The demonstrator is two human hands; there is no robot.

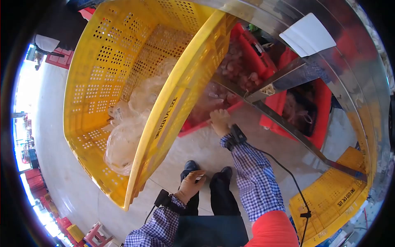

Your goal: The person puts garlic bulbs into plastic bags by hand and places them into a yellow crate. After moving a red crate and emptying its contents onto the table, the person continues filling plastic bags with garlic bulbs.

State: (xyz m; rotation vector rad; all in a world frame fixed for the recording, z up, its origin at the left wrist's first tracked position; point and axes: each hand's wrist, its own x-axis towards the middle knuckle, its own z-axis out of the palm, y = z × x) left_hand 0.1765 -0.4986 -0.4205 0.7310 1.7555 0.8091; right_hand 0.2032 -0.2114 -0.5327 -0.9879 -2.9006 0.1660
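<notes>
My right hand (220, 120) reaches forward and grips the near rim of a red crate (197, 123) that sits on the floor under a steel table. The crate holds pale pink pieces in clear bags. My left hand (190, 186), in a tan glove, hangs loosely curled above my shoes and holds nothing. A large yellow perforated crate (103, 61) stands tilted at my left, close to my left hand but apart from it. Crumpled clear plastic bags (127, 131) lie inside it.
The steel table (354, 82) with a slanted brace (288, 123) runs along the right, a white sheet (308, 35) on top. A second red crate (319, 111) sits beneath it. Another yellow crate (333, 197) lies lower right. Red crates and stools stand far left.
</notes>
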